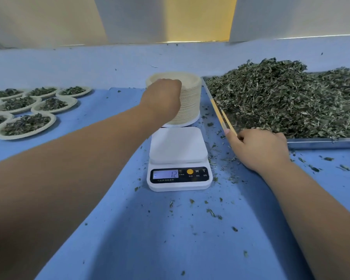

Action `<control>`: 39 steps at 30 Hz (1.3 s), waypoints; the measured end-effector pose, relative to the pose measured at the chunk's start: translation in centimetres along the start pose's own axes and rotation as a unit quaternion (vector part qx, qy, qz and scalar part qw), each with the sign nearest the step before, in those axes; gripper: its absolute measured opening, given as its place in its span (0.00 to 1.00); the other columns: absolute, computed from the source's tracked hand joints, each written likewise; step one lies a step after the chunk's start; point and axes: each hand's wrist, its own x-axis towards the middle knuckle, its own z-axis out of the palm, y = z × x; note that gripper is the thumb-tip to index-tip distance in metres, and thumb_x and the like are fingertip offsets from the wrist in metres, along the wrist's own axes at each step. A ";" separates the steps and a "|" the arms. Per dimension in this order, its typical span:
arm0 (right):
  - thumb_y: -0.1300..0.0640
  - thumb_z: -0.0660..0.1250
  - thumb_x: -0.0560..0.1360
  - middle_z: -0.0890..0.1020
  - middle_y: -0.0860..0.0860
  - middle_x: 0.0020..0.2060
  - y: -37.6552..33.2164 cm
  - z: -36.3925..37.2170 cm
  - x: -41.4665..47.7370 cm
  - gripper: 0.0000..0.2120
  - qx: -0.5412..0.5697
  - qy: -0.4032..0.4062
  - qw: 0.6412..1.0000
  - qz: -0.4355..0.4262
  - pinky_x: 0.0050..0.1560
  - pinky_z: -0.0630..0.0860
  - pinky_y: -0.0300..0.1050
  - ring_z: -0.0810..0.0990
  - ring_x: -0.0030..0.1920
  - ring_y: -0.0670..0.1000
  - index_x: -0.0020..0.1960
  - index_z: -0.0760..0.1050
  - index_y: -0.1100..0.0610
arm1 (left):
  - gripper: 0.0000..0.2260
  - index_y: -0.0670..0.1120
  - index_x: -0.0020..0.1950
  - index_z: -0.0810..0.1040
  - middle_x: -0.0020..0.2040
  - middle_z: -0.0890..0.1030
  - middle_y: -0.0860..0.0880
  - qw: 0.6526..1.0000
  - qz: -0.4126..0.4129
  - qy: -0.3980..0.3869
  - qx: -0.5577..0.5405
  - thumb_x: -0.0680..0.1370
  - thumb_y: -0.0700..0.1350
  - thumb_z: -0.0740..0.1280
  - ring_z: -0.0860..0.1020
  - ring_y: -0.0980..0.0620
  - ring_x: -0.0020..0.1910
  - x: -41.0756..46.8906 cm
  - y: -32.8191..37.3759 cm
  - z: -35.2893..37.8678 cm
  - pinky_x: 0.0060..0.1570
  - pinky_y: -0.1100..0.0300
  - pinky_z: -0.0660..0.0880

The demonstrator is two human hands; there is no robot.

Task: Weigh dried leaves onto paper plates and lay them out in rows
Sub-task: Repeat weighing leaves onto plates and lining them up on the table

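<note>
Several filled plates [26, 126] lie in rows, far left. Scale [178, 146] platform bare. Left hand [162, 96] curls over plate stack [190, 98]; actual grip cannot be told. Right hand [259, 148] pinches chopsticks [220, 116] beside dried leaves [281, 93] heaped on tray [321, 142]. Plenty left to weigh.

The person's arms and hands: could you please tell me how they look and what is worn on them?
Both forearms are bare, with no sleeves in view. The left hand and right hand wear no gloves; no watch, bracelet or ring shows.
</note>
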 end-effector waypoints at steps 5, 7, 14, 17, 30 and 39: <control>0.34 0.44 0.81 0.77 0.50 0.27 -0.2 0.2 0.3 0.33 0.003 0.002 1.000 0.000 0.51 0.62 0.54 0.75 0.32 0.52 0.34 0.75 0.52 | 0.14 0.43 0.58 0.77 0.45 0.71 0.45 0.995 0.051 -0.015 0.088 0.76 0.33 0.61 0.71 0.42 0.44 0.9 -0.5 -0.9 0.41 0.51 0.68; 0.34 0.44 0.80 0.77 0.50 0.26 -0.1 0.3 0.3 0.32 0.001 0.006 1.000 0.000 0.50 0.61 0.54 0.74 0.32 0.52 0.33 0.74 0.52 | 0.12 0.43 0.57 0.76 0.42 0.69 0.45 0.989 0.082 -0.012 0.122 0.76 0.32 0.61 0.70 0.42 0.42 0.9 -0.7 -0.9 0.39 0.51 0.67; 0.34 0.45 0.81 0.77 0.50 0.26 -0.3 0.6 0.4 0.32 -0.010 0.016 1.000 0.000 0.50 0.61 0.54 0.74 0.31 0.52 0.33 0.74 0.52 | 0.16 0.39 0.62 0.71 0.35 0.64 0.48 0.968 0.144 -0.009 0.204 0.75 0.31 0.62 0.64 0.48 0.29 1.2 -1.2 -0.2 0.27 0.56 0.54; 0.34 0.45 0.81 0.77 0.50 0.27 -0.3 0.5 0.3 0.32 -0.011 0.014 1.000 0.002 0.50 0.62 0.53 0.74 0.31 0.52 0.33 0.74 0.52 | 0.24 0.38 0.72 0.66 0.36 0.65 0.47 0.960 0.163 -0.004 0.228 0.76 0.32 0.64 0.67 0.45 0.32 1.5 -1.1 -0.2 0.27 0.55 0.55; 0.34 0.45 0.81 0.77 0.50 0.27 -0.4 0.4 0.3 0.32 -0.009 0.013 1.000 0.003 0.49 0.61 0.52 0.73 0.31 0.51 0.33 0.73 0.53 | 0.21 0.35 0.67 0.71 0.33 0.66 0.47 0.909 0.240 -0.042 0.338 0.74 0.30 0.66 0.71 0.46 0.33 2.6 -0.6 -0.5 0.29 0.55 0.64; 0.34 0.44 0.81 0.77 0.49 0.27 -0.5 0.3 0.2 0.31 -0.008 0.004 1.000 0.010 0.53 0.64 0.54 0.73 0.32 0.51 0.34 0.73 0.52 | 0.13 0.40 0.54 0.67 0.33 0.65 0.47 0.930 0.213 -0.029 0.298 0.73 0.30 0.66 0.63 0.49 0.28 2.6 -0.5 -1.1 0.26 0.56 0.56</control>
